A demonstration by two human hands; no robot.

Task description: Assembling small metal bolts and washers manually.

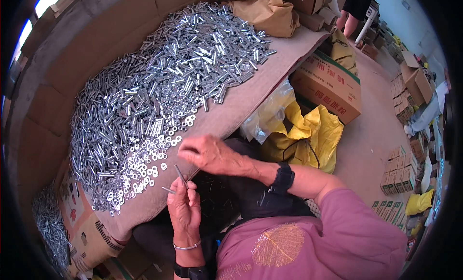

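The left hand pinches two slim grey metal rods by the near edge of a pinkish cloth-covered bench. The right hand curls just beyond, near flat silver ring washers and heaped silver metal cylinders; whether it grips anything, I can't tell.

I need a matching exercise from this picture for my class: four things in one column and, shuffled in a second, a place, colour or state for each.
Column 1
1. Left hand
2. Right hand
3. Washers
4. Bag

Column 2
A. Ring-shaped, along the near side of the heap of metal pieces
B. Yellow and crumpled, beside a brown carton
C. Holding thin metal rods
D. Higher in the picture than the other hand

Pairs: 1-C, 2-D, 3-A, 4-B
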